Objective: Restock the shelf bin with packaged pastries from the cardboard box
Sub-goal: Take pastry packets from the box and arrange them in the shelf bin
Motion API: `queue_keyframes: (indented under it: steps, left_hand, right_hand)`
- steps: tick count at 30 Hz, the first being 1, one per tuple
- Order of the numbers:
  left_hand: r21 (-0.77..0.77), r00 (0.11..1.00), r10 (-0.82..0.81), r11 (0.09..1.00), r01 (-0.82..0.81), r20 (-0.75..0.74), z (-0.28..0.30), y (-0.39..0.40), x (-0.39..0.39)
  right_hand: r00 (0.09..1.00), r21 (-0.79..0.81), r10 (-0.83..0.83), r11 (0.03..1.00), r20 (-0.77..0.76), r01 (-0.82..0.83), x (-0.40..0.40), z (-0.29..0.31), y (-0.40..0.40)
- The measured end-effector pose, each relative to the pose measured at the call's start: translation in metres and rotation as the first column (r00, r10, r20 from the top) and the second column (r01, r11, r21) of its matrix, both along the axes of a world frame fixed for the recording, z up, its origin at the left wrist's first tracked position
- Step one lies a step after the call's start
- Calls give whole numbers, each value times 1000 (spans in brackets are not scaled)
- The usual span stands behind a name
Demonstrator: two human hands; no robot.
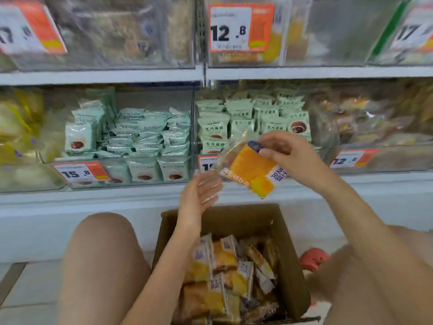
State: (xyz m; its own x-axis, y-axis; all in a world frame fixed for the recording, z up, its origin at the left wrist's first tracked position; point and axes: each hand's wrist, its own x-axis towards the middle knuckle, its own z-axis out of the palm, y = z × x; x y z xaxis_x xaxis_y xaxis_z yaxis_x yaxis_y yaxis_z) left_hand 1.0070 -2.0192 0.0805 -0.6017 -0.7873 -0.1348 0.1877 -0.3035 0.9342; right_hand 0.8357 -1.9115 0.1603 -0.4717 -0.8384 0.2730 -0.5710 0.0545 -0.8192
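Packaged pastries in clear wrappers with orange-yellow cake and white-and-blue labels (225, 273) still filled much of the open brown cardboard box (290, 266), which sat on the floor near the person, between the knees. One such clear-wrapped yellow pastry (250, 170) was held up in the air above the far end of the box, in front of the lower shelf. The right hand (283, 153) pinched its upper edge between thumb and fingers, while the left hand (199, 195) was open with the palm turned toward the packet, its fingertips at or just beside the wrapper's lower left corner; whether they touched could not be told. Behind the packet stood clear plastic shelf bins (152, 170) stocked with mint-green packets (140, 137), and further right a blurred clear bin with brownish-orange packets (365, 127), likely the target, though that was a guess. Judging by the heap left in the box, the restocking looked well short of finished: this packet was not yet in a bin and many more remained to move.
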Motion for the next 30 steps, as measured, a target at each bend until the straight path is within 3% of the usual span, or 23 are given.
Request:
queue_keyframes:
  steps: [2,3,4,6,9,11,13,16,19,22,26,28,29,30]
  left_hand:
    - [-322,990,132,937,-138,-40,45,-16,-11]
    - [-509,981,186,840,-188,-56,67,-23,-18]
    - [-684,966,252,696,-219,-53,90,-32,-27]
    - [-918,913,394,316,-239,-102,134,-50,-49]
    - [-963,875,402,-112,-247,-271,186,-74,-94]
    - [-944,856,429,-273,-184,-290,206,-88,-124]
    - [-928,831,491,-364,-78,-262,212,-104,-148]
    - [-892,781,563,-453,19,-270,207,-117,-163]
    - [-867,769,554,-497,0,-318,203,-120,-164]
    - [-875,804,499,-481,-53,-323,210,-115,-158]
    - [-862,851,436,-505,-37,-292,267,-97,-163]
    - [-907,895,445,-383,175,-15,310,-87,-185]
    - [-889,884,420,-297,348,205,326,-87,-203]
    - [-804,819,380,-249,539,431,340,-87,-225]
  right_hand:
    - [994,-148,-44,989,-98,29,-15,58,1]
    - [987,-218,-73,975,-140,41,-23,87,1]
    - [976,-281,-105,959,-190,48,-32,116,1]
    - [934,-378,-176,925,-311,48,-50,169,-1]
    - [855,-452,-291,889,-429,75,-83,233,-9]
    - [794,-457,-359,882,-491,116,-107,262,-19]
    - [748,-420,-384,894,-541,155,-129,280,-32]
    - [690,-340,-389,916,-611,215,-156,287,-47]
    - [673,-326,-399,914,-623,240,-170,277,-52]
    - [720,-446,-473,859,-508,251,-172,262,-44]
    - [734,-708,-587,674,-342,210,-154,232,-12]
    - [735,-740,-596,644,-324,195,-150,219,-2]
    - [739,-748,-596,635,-315,193,-151,216,0]
    - [745,-761,-598,619,-296,193,-156,215,0]
